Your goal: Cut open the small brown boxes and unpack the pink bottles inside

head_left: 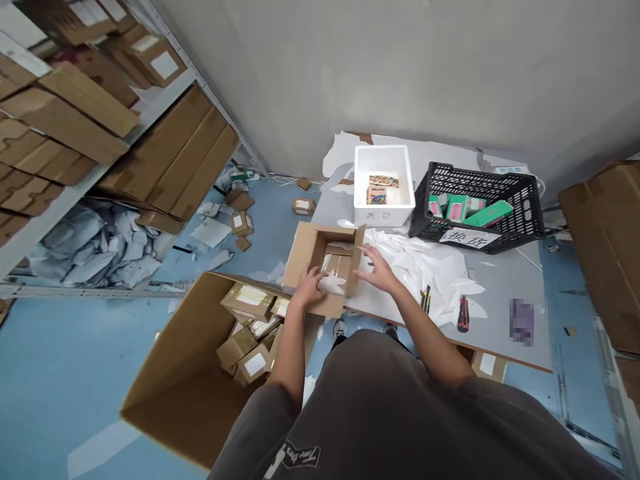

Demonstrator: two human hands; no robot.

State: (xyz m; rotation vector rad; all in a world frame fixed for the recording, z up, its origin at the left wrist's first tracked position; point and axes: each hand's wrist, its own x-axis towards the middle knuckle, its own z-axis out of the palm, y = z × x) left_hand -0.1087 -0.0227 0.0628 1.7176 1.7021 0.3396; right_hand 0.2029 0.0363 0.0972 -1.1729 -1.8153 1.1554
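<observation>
A small open cardboard box (301,250) rests at the left edge of the table with its flaps spread. Inside it lie white paper (333,283) and a brown cardboard piece (340,265). My left hand (309,291) is at the box's near left side, its fingers curled over the edge beside the paper. What its fingertips press on is partly hidden. On the other side, my right hand (379,269) has its thumb and fingers apart, close against the right flap; it holds nothing I can see.
A big carton (170,360) of small parcels stands at lower left. On the table (500,320) are crumpled paper (420,263), two cutters, a white foam box (384,215) and a black crate (533,207) of green boxes. Shelves with cartons stand left; scraps litter the blue floor.
</observation>
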